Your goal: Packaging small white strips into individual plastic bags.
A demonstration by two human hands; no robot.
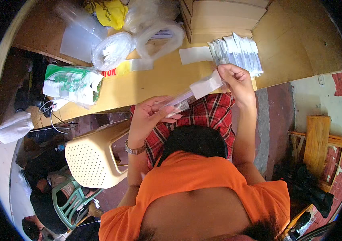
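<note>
My left hand (156, 112) holds the lower end of a long clear plastic packet (186, 95) with small contents that I cannot make out. At the packet's upper right end, my right hand (236, 81) pinches its edge beside a white label or flap (206, 85). The packet is tilted, over my lap and the desk's near edge. Just beyond my right hand, a row of similar filled packets (237, 54) stands close together on the wooden desk (159, 82). A white paper piece (195, 55) lies to the left of that row.
Clear plastic bag rolls (112, 49), a yellow bag (109, 13) and a green-and-white plastic pack (70, 84) lie on the desk's left side. A cardboard box (228, 18) stands behind the packets. A cream plastic stool (94, 156) and cables (52, 120) are at the left.
</note>
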